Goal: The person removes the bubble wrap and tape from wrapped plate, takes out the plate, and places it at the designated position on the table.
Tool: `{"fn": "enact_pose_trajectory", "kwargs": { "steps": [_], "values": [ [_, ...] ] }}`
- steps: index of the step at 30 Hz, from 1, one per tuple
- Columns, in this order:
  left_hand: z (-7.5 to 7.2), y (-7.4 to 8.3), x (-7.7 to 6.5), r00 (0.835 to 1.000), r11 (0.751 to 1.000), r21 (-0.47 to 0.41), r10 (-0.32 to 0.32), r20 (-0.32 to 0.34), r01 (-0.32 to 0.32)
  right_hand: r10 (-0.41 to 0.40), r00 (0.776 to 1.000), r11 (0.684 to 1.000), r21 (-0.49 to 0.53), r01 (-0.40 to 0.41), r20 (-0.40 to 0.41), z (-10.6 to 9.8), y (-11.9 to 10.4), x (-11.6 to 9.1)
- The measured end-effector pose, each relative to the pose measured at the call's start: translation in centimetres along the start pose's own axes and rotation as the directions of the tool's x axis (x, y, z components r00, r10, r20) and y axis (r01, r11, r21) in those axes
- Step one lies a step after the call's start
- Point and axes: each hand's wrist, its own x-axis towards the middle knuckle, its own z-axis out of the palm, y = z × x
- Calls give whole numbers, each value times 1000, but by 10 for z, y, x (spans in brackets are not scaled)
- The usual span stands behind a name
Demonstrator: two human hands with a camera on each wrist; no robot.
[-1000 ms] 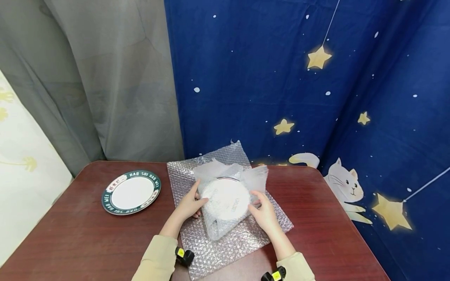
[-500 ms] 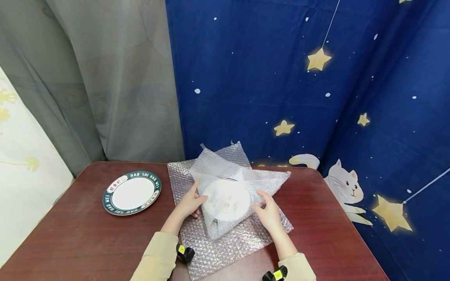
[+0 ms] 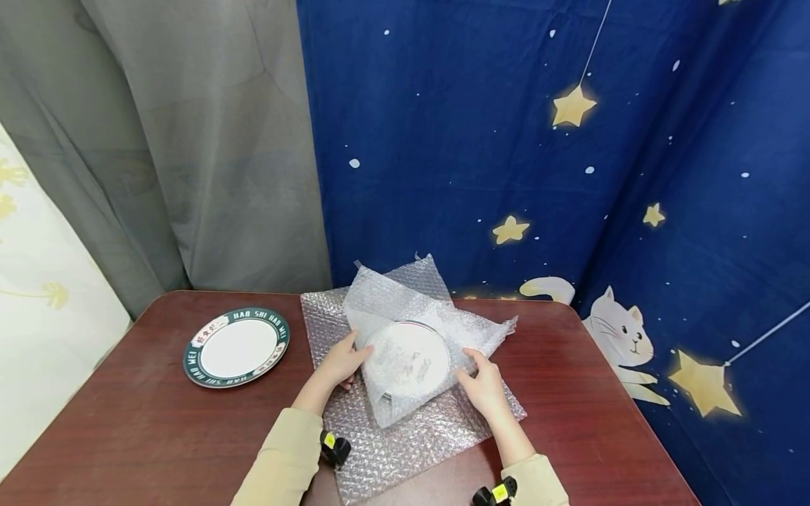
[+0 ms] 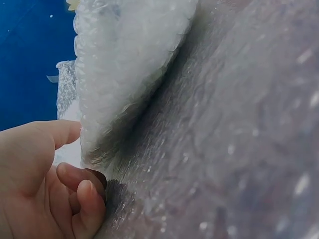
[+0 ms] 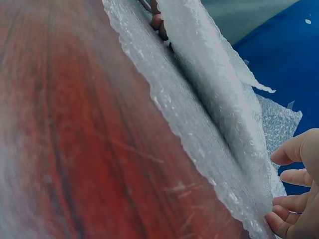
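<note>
A round white plate (image 3: pixel 408 362) with a dark rim line shows through the bubble wrap (image 3: pixel 380 292) folded over it. It lies on a larger bubble wrap sheet (image 3: pixel 405 460). My left hand (image 3: pixel 338 362) grips the bundle's left edge, thumb on top. In the left wrist view, the fingers of this left hand (image 4: pixel 45 174) curl low beside the wrap's edge. My right hand (image 3: pixel 484 386) is at the bundle's right side, thumb and forefinger apart. The right wrist view shows the right hand's fingertips (image 5: pixel 279 219) at the wrap's edge.
A white plate with a green lettered rim (image 3: pixel 237 348) stands on the left of the brown table (image 3: pixel 120 429). Behind the table hang a grey curtain (image 3: pixel 240 176) and a blue star-patterned curtain (image 3: pixel 443 140). The large wrap sheet reaches past the table's far edge.
The wrap's upper flaps have opened out and folded down across the plate, with one corner now pointing right. My right hand has released the bundle's edge and shifted slightly right; the left stays.
</note>
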Motion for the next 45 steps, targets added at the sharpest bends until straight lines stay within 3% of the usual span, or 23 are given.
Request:
{"fn": "enact_pose_trajectory", "kwargs": {
  "steps": [8,24,34,45],
  "values": [
    [-1,-1,-1,1000,1000,30,-8,10,7,1,1000,1000,-24,0,23,3,2,0],
    [1,1,-18,997,991,107,78,-21,-76,-38,998,999,-22,39,49,0,-4,-2],
    [2,4,-33,989,976,174,142,-42,-133,-108,991,991,-65,114,76,8,-24,-12],
    [4,7,-50,972,962,141,233,26,-234,-211,959,971,-71,228,190,30,-46,-34]
  ]
}}
